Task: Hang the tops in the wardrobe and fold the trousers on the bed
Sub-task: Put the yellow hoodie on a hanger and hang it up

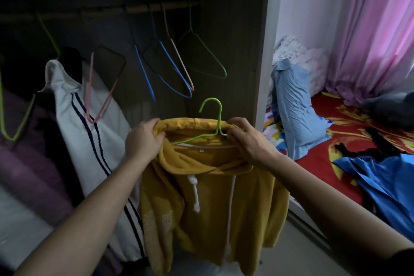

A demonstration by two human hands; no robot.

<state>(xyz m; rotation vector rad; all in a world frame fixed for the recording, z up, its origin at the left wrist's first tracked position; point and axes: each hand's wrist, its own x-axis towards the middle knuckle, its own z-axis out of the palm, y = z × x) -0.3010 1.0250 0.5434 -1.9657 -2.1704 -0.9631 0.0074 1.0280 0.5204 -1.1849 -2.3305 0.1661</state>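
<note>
A mustard-yellow hoodie [208,208] with white drawstrings hangs in front of the open wardrobe [244,29]. A lime-green wire hanger [212,108] sits inside its neck, hook sticking up. My left hand [143,139] grips the hood's left edge. My right hand [246,141] grips the right edge of the hood together with the hanger's shoulder. Above, the wardrobe rail [100,10] carries several empty hangers [170,67]. On the bed [324,141] to the right lie a blue garment [385,181] and a dark garment [380,141].
A white garment with dark stripes [94,130] hangs at the left in the wardrobe, above purple and white bedding [29,163]. A light-blue pillow [295,105] leans at the bed's head. Pink curtains [369,40] hang behind the bed. The sliding-door track [309,228] runs along the floor.
</note>
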